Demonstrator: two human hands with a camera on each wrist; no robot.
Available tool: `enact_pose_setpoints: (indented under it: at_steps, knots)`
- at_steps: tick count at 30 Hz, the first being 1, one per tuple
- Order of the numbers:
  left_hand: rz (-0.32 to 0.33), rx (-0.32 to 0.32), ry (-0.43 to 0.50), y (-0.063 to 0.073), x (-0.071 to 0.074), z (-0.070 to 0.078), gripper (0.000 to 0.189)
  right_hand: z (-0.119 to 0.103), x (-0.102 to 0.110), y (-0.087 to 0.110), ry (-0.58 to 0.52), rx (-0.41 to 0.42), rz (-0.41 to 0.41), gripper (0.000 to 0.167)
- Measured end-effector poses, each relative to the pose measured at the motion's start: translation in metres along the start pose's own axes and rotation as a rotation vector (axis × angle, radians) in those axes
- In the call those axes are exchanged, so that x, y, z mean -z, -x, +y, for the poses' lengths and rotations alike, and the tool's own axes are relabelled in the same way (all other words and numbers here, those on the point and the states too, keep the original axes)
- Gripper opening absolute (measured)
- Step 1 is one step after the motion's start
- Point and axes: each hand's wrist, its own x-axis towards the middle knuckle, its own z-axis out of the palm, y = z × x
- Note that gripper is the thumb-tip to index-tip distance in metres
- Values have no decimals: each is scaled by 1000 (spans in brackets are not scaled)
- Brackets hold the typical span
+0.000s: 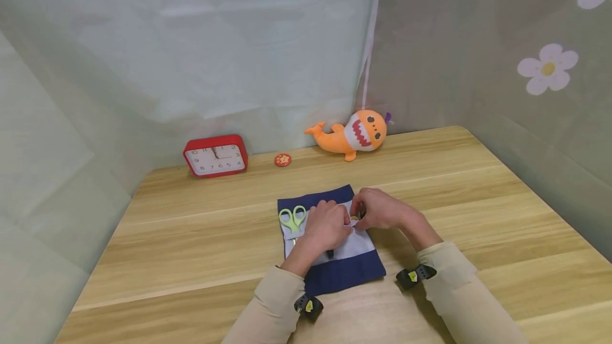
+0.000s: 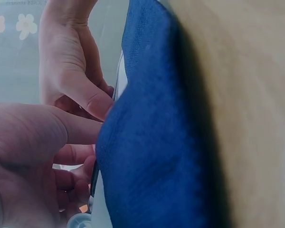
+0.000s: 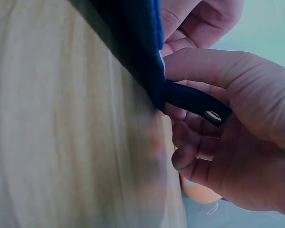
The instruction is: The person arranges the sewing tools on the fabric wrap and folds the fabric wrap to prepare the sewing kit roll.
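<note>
At the near edge of the head view, two beige sleeves (image 1: 270,307) reach in, each with one black wrist device (image 1: 313,308) bearing a yellow mark. Beyond them, two bare hands work close together over one unfolded navy-and-grey fabric pouch (image 1: 344,276), which lies on the wood-grain tabletop (image 1: 191,259).

The left hand (image 1: 327,224) rests over the pouch's middle, fingers bent and thumb against the cloth; whether it grasps anything cannot be told. The right hand (image 1: 380,209) pinches the pouch at its right edge, thumb and fingers drawn together. One navy strap (image 3: 192,100) with one metal snap (image 3: 213,116) runs across that palm in the right wrist view.

One pair of scissors with two light-green handle loops (image 1: 293,220) sits at the pouch's left side, blades partly covered by a pocket. One black tip (image 1: 330,254) shows below the left hand, its owner hidden.

Farther back stand one red clock (image 1: 216,157), one round red badge (image 1: 282,160) with a yellow star, and one orange plush shark (image 1: 351,134). Behind hangs a pale cloth backdrop (image 1: 248,57), two white flowers (image 1: 547,68) showing at right, one cut off.
</note>
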Motion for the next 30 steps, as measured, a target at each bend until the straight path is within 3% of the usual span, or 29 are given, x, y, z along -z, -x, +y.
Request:
enact_pose_setpoints:
  at_steps: [5, 12, 20, 30]
  knots:
    - [12, -12, -20, 1, 1, 0, 10, 0, 1, 2, -16, -2, -9, 21]
    - [27, -22, -7, 1, 1, -2, 13, 2, 4, 2, -28, 67, -35, 24]
    - [21, -22, 8, 2, 1, -3, 11, 2, 2, 3, -18, 20, -35, 20]
    - [12, -30, 0, 2, 2, -4, 9, 4, 4, 4, -28, 64, -50, 21]
